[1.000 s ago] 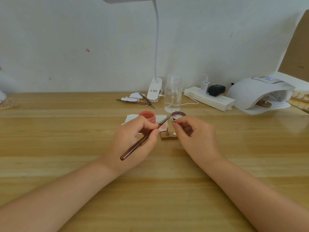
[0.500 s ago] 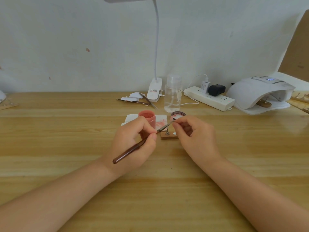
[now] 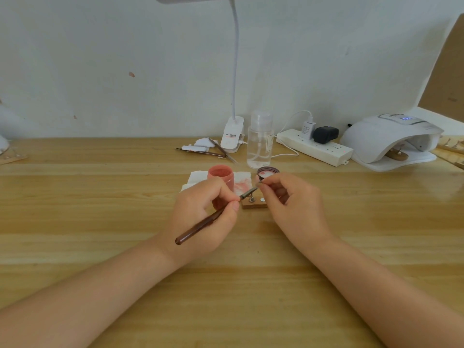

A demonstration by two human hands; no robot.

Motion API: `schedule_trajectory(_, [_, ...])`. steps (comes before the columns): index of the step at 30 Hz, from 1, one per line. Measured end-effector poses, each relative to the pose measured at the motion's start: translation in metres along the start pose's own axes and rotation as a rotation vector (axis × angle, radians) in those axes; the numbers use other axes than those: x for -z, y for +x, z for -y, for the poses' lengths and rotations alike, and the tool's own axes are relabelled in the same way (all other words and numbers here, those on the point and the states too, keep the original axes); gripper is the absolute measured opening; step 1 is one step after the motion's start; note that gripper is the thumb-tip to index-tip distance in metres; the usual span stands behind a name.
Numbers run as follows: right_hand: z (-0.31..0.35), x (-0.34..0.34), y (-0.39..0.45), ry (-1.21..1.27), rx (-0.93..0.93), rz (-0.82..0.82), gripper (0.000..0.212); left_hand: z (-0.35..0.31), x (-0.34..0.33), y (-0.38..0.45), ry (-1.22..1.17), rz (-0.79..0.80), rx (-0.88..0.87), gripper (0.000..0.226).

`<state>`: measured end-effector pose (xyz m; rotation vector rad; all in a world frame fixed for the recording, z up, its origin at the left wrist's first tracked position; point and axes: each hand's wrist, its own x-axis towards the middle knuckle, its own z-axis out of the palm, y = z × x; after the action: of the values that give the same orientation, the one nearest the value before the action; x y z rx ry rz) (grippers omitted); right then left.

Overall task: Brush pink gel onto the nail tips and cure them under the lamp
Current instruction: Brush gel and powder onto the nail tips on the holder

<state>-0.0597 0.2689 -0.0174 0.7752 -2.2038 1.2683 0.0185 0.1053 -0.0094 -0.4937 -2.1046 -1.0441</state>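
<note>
No legible text anywhere. Clip base of desk lamp [image 3: 232, 135] has a small printed label, dark and red marks, too blurred to read. Clear bottle [image 3: 260, 144] label unreadable. Nail curing lamp [image 3: 386, 136] display glows blue, digits not resolvable. White charger [image 3: 307, 129] has fine print, unreadable.

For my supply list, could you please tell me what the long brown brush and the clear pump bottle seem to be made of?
The long brown brush looks like glossy lacquered wood or plastic, given the highlight along its handle, with a grey metal-looking ferrule. The clear pump bottle looks like transparent plastic, possibly glass: the wall shows through it.
</note>
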Motion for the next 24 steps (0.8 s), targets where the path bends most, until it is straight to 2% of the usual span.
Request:
schedule_trajectory(4, [0.0005, 0.0005, -0.0002, -0.008, -0.008, 0.005, 0.006, 0.0000, -0.0014, 0.0003, -0.025, -0.048, -0.005, 0.007])
schedule_trajectory(10, [0.0033, 0.0004, -0.0007, 0.017, -0.007, 0.003, 0.007, 0.0040, -0.0047, 0.0017, -0.129, -0.044, 0.223, 0.007])
schedule_trajectory(14, [0.0026, -0.0004, -0.0006, 0.024, -0.018, 0.010, 0.007, 0.0016, -0.0049, 0.0006, -0.114, -0.028, 0.182, 0.004])
schedule_trajectory(17, [0.0015, -0.0008, -0.0005, 0.060, -0.040, 0.012, 0.007, -0.0008, -0.0029, -0.0011, -0.164, -0.042, 0.154, 0.010])
schedule_trajectory(24, [-0.0004, -0.0022, -0.0010, 0.106, -0.042, 0.013, 0.006, -0.0006, -0.0054, 0.0027, -0.202, -0.092, 0.250, 0.011])
